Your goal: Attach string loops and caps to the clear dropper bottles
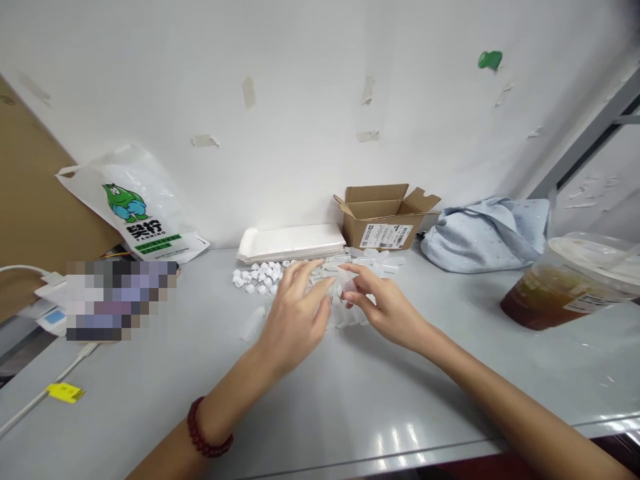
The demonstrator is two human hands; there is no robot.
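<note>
Across the middle of the table (360, 407), as the head view is showing, two bare hands are hovering around a loose spread of clear plastic pieces (345, 317). On the left, the left hand (295, 317) is spreading its fingers, with the thumb standing apart, and it appears to be holding nothing. On the right, the right hand (393, 313) is curving its thumb and fingers about a small translucent piece (349, 285); whether they are truly pinching it, I cannot tell. That piece is sitting to the right of the left hand's fingertips, in the gap between both hands, with the right hand nearer; its long axis is not showing clearly.

Just left of the left hand, a lone translucent piece (253, 325) is lying with its long axis slanting from near left to far right. Beyond that hand, small white caps (257, 272) are clustering, nearer to it than to the right hand. Farther back, a white stack (295, 242) is lying lengthwise left to right, and a cardboard box (387, 231) is standing to its right.
</note>
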